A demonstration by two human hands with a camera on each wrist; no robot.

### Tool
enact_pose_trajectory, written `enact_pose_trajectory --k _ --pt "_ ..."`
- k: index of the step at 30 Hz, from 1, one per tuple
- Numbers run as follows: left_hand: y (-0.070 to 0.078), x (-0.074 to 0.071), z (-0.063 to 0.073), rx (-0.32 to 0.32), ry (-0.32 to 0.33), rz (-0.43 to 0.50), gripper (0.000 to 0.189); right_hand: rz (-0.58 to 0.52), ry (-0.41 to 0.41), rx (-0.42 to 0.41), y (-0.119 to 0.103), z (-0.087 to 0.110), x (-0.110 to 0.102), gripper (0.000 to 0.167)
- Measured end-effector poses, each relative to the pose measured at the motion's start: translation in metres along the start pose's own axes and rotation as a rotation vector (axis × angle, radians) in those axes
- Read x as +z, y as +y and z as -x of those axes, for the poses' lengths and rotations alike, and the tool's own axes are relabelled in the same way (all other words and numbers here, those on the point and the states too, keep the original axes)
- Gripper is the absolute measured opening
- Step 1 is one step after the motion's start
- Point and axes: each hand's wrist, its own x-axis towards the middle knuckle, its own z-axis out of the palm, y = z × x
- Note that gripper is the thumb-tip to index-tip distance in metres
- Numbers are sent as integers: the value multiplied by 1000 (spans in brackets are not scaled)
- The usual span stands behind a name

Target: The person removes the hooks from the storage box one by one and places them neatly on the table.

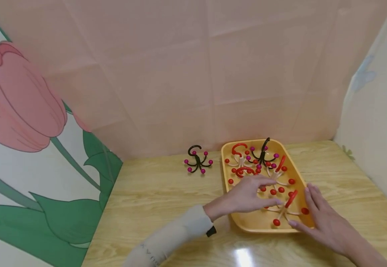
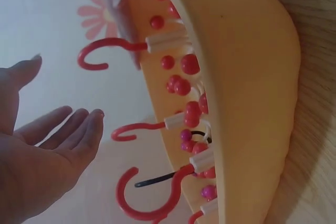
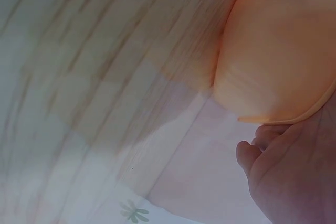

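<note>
A yellow plastic tray (image 1: 263, 229) holds several small claw hangers, each a curved hook above splayed arms tipped with balls. Most are white with red hooks and red balls, like the one near the front right (image 1: 291, 199); a black hanger (image 1: 263, 155) with magenta balls stands at the back. Over the tray's middle, my left hand (image 1: 247, 193) hovers with thumb and fingers spread and nothing between them; the left wrist view shows its fingers (image 2: 79, 135) apart from the hooks. My right hand (image 1: 331, 226) rests on the tray's right rim, fingers extended along it, thumb at the near corner.
Another black hanger (image 1: 198, 161) with magenta balls stands on the wooden table (image 1: 153, 200), left of the tray. A pinkish sheet (image 1: 166, 81) hangs behind the table. Flower-patterned panels flank it, with a large tulip (image 1: 30, 100) at left.
</note>
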Motion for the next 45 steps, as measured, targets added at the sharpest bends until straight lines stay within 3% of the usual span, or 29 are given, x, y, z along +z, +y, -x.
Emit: enact_pose_trajectory --k 10,22,29,41,45 --pt "12 21 -19 24 -70 -105 63 -1 77 -46 2 1 2 113" --pt "14 35 -30 51 -108 -190 59 -29 37 -22 1 -2 0 113" --pt "11 40 -33 46 -89 -219 57 -24 49 -25 0 0 -1 115" --pt "13 48 -35 42 -15 -158 25 -34 37 -9 -2 0 -4 115" --pt "13 50 -33 20 15 -122 27 -35 48 -15 -2 1 -3 113"
